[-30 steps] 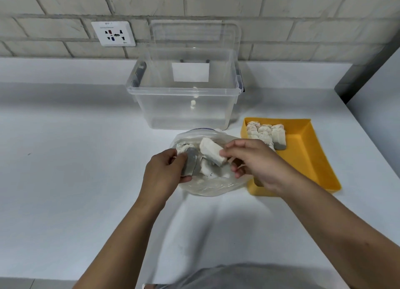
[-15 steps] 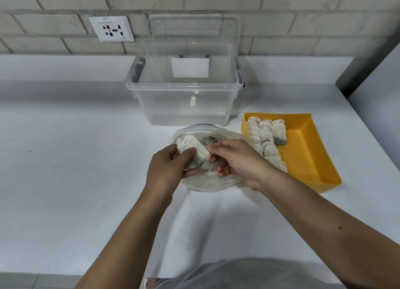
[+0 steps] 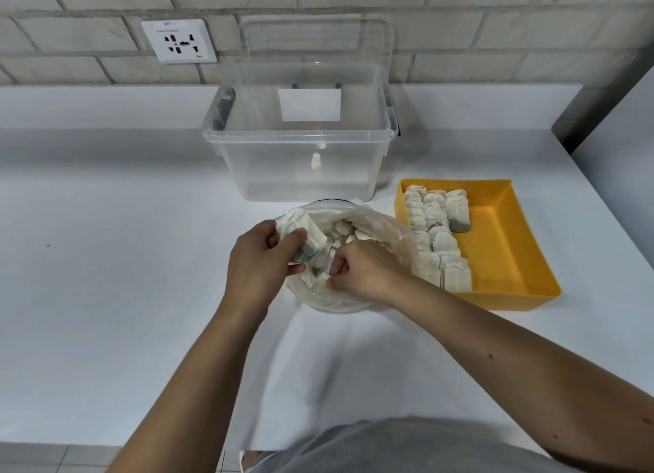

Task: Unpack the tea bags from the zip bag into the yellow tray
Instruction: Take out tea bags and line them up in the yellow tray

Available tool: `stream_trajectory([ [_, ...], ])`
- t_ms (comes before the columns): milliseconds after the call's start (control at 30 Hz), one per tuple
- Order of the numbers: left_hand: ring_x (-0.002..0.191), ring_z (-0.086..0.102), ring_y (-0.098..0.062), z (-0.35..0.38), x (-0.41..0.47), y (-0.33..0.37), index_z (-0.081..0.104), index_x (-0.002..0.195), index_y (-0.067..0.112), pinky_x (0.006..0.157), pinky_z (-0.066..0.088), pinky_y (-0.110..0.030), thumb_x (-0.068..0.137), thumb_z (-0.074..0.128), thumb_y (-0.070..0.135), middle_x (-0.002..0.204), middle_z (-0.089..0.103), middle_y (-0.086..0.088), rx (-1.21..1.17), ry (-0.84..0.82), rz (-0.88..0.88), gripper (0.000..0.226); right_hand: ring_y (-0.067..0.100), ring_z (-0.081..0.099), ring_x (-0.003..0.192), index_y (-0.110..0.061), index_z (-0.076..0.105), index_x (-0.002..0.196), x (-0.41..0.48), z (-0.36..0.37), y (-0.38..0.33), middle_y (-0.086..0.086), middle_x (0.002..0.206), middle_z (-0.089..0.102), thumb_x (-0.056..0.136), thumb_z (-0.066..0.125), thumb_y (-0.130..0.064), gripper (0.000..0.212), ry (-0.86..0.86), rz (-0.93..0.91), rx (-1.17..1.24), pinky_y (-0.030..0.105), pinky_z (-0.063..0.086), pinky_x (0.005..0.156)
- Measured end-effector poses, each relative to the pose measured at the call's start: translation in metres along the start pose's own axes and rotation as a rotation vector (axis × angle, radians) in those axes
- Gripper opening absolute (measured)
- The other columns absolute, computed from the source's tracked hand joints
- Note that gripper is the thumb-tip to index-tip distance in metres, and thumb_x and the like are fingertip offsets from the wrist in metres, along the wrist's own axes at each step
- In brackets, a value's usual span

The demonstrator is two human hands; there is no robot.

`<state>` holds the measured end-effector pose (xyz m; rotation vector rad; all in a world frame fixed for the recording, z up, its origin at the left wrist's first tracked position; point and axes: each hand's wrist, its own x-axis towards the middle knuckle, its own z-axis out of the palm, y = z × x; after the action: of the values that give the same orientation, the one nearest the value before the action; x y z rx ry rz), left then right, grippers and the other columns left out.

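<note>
A clear zip bag [image 3: 385, 224] lies open on the white counter, with several white tea bags inside. My left hand [image 3: 260, 263] grips a bunch of tea bags [image 3: 304, 231] at the bag's left rim. My right hand [image 3: 364, 270] is curled inside the bag's mouth, its fingers pinching tea bags near the bottom. To the right stands the yellow tray [image 3: 509, 253], with several tea bags [image 3: 435, 235] lined up in rows along its left side.
A clear plastic storage box [image 3: 300, 146] with its lid raised stands behind the zip bag against the brick wall. A wall socket [image 3: 178, 40] is at the upper left. A grey wall panel [image 3: 615, 111] borders the counter on the right.
My right hand held one tea bag above the zip bag a second ago; it has moved left and down into the bag. My left hand now holds more tea bags.
</note>
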<state>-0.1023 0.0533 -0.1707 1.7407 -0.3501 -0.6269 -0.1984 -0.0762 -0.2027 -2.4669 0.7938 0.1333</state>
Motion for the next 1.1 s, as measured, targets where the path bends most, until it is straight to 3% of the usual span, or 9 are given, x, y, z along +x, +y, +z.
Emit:
stream_trajectory([
  [133,0.083,0.071,-0.027,-0.001,-0.002,0.003,0.072,0.094,0.007,0.065,0.062,-0.029,0.091,0.067,0.017,0.097,0.068,-0.026,0.005,0.012,-0.023,0.011,-0.004,0.056,0.063,-0.02,0.068,0.081,-0.022,-0.021,0.006,-0.019,0.067,0.058,0.08,0.076,-0.027,0.011,0.21,-0.089,0.242,0.014,0.043,0.062],
  [233,0.072,0.071,-0.02,0.0,-0.004,0.007,0.072,0.096,0.006,0.062,0.061,-0.026,0.093,0.064,0.018,0.095,0.069,-0.023,0.017,-0.028,-0.057,0.015,-0.001,0.056,0.055,-0.014,0.066,0.082,-0.045,-0.038,0.01,-0.014,0.061,0.059,0.08,0.077,-0.018,0.012,0.43,-0.138,0.453,0.008,0.04,0.056],
  [333,0.063,0.073,-0.019,0.008,-0.01,0.009,0.069,0.097,-0.004,0.061,0.062,-0.029,0.095,0.062,0.017,0.08,0.069,-0.011,0.003,-0.1,-0.1,0.023,0.007,0.064,0.068,-0.008,0.067,0.082,-0.062,-0.049,0.014,-0.003,0.074,0.067,0.081,0.077,-0.011,0.011,0.672,-0.264,0.516,0.018,0.052,0.063],
  [433,0.072,0.076,-0.027,0.022,-0.016,0.01,0.069,0.098,-0.005,0.064,0.063,-0.03,0.096,0.06,0.016,0.088,0.075,-0.016,-0.043,-0.187,-0.167,0.023,0.014,0.066,0.076,-0.002,0.067,0.081,-0.07,-0.049,0.019,0.004,0.081,0.067,0.081,0.076,-0.004,0.009,0.803,-0.39,0.44,0.027,0.056,0.068],
  [600,0.084,0.076,-0.03,0.041,-0.021,0.022,0.071,0.104,0.004,0.076,0.063,-0.032,0.1,0.055,0.03,0.092,0.077,-0.016,-0.265,-0.316,-0.299,0.031,0.011,0.064,0.086,-0.004,0.068,0.082,-0.076,-0.036,0.032,0.003,0.088,0.066,0.08,0.076,-0.002,0.009,0.731,-0.462,0.235,0.03,0.054,0.072],
  [733,0.083,0.075,-0.025,0.049,-0.022,0.021,0.072,0.103,0.002,0.073,0.062,-0.03,0.096,0.063,0.022,0.093,0.076,-0.015,-0.249,-0.294,-0.195,0.023,0.006,0.062,0.095,-0.007,0.071,0.088,-0.082,-0.036,0.037,0.001,0.098,0.064,0.082,0.072,-0.004,0.007,0.612,-0.482,0.254,0.022,0.052,0.08],
  [800,0.08,0.075,-0.02,0.053,-0.023,0.02,0.072,0.104,0.004,0.069,0.062,-0.028,0.095,0.064,0.017,0.09,0.076,-0.01,-0.236,-0.288,-0.151,0.018,0.009,0.064,0.094,-0.008,0.071,0.09,-0.086,-0.038,0.037,-0.001,0.097,0.065,0.082,0.073,-0.004,0.009,0.559,-0.413,0.426,0.021,0.054,0.08],
  [933,0.077,0.074,-0.014,0.063,-0.027,0.023,0.071,0.102,0.005,0.068,0.062,-0.029,0.093,0.067,0.015,0.084,0.074,-0.007,-0.199,-0.329,-0.089,0.014,0.008,0.067,0.075,-0.014,0.07,0.096,-0.084,-0.05,0.036,-0.005,0.081,0.07,0.081,0.077,-0.021,0.018,0.531,-0.07,0.8,0.021,0.056,0.067],
  [1100,0.083,0.075,-0.017,0.078,-0.031,0.026,0.073,0.106,0.008,0.067,0.061,-0.027,0.092,0.068,0.019,0.091,0.078,-0.009,-0.198,-0.4,-0.075,0.018,0.021,0.073,0.075,-0.012,0.073,0.091,-0.079,-0.056,0.049,0.004,0.081,0.074,0.079,0.079,-0.025,0.018,0.5,0.081,0.936,0.044,0.061,0.066],
])
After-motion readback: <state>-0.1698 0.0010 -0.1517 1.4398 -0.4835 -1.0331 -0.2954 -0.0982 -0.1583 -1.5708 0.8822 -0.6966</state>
